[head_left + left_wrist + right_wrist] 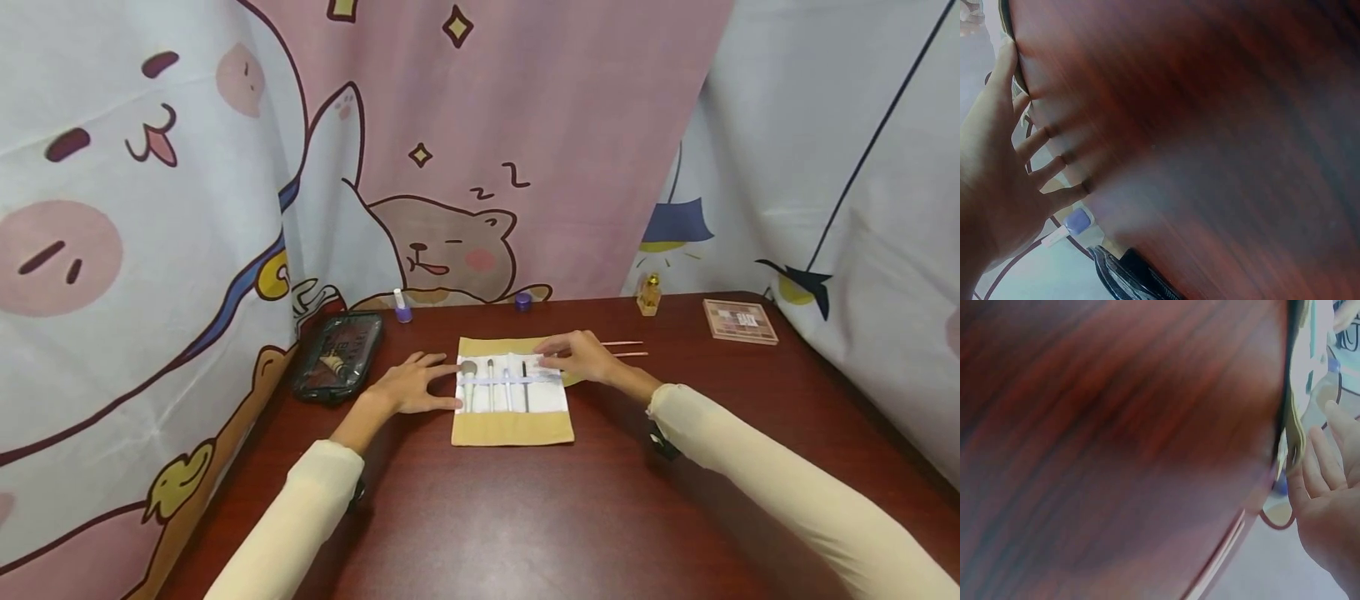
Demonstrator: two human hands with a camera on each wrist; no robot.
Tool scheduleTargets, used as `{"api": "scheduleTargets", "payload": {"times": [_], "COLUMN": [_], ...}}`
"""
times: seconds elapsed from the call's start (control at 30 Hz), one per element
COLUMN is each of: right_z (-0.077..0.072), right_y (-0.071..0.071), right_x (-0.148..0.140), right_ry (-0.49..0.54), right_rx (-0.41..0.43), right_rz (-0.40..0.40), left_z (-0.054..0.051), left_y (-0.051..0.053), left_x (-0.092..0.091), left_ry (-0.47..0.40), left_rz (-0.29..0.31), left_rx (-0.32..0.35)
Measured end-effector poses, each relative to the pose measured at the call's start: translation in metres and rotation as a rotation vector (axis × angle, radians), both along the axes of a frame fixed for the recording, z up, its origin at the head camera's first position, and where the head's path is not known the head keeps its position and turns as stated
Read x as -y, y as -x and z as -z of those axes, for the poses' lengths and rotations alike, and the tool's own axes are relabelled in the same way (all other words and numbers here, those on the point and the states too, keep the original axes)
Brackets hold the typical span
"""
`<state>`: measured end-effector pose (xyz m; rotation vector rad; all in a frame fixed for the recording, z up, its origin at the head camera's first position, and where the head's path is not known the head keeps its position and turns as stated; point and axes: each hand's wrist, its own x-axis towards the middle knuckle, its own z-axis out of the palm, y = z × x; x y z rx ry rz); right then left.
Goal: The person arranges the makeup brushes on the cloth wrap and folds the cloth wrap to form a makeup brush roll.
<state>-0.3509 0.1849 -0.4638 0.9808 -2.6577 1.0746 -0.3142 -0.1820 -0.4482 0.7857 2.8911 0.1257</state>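
Note:
A yellow cloth brush roll [512, 428] with a white inner panel lies unfolded on the table. Several makeup brushes stand side by side under its pale strap, among them a wide-headed brush [468, 368] at the left and a thin dark one [526, 398]. My left hand [414, 385] spreads its fingers, with thumb and fingertips at the roll's left edge. Over the upper right of the panel, my right hand [585, 357] touches the cloth with loosely bent fingers; no brush shows in it. The right wrist view shows these fingers [1329, 467] beside the roll's edge.
Two thin pink sticks [632, 353] lie right of the roll. A black see-through pouch [340, 357] is at the left. Along the back stand a purple nail polish bottle [403, 313], a small purple jar [522, 301], a golden bottle [649, 297] and a makeup palette [741, 322].

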Motion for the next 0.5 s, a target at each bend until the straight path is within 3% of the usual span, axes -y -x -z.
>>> {"api": "scheduleTargets", "payload": {"times": [0.5], "right_z": [-0.021], "right_y": [0.001], "right_x": [-0.064], "right_ry": [-0.034], "right_rx": [0.045], "right_rz": [0.136], "left_z": [0.004], "left_y": [0.003], "left_x": [0.000], "left_ry": [0.011], "left_rz": [-0.008], "left_rx": [-0.011]}}
